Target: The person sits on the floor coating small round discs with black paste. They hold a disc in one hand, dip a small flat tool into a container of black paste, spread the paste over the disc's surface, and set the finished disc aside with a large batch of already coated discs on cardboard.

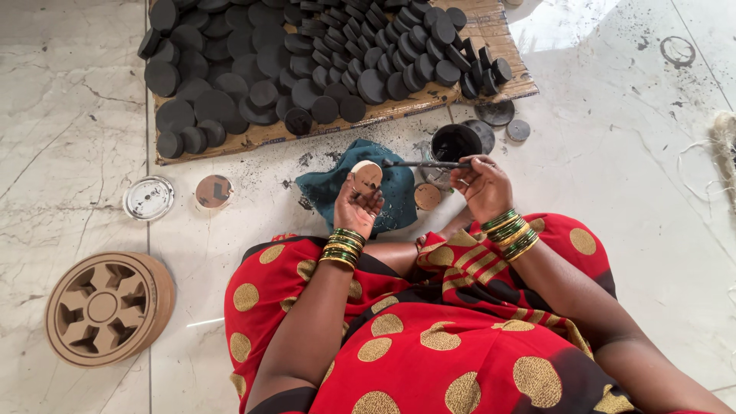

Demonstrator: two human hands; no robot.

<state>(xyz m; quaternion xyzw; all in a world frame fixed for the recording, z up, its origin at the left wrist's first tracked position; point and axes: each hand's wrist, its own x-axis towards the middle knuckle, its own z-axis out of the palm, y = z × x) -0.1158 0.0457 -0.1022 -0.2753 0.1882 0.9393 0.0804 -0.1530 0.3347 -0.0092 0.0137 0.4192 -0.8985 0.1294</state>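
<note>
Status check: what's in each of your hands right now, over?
Left hand holds unpainted round disc. Right hand holds brush, tip near the disc. Black paint pot just beyond; nothing between.

Board (491,31) with discs (307,61) lies on floor (652,153) farthest from the person. Cloth (326,188) in front of it, paint pot (454,142) just right of cloth. Lid (149,198) at left, round carved block (107,307) nearer, left of lap.
</note>
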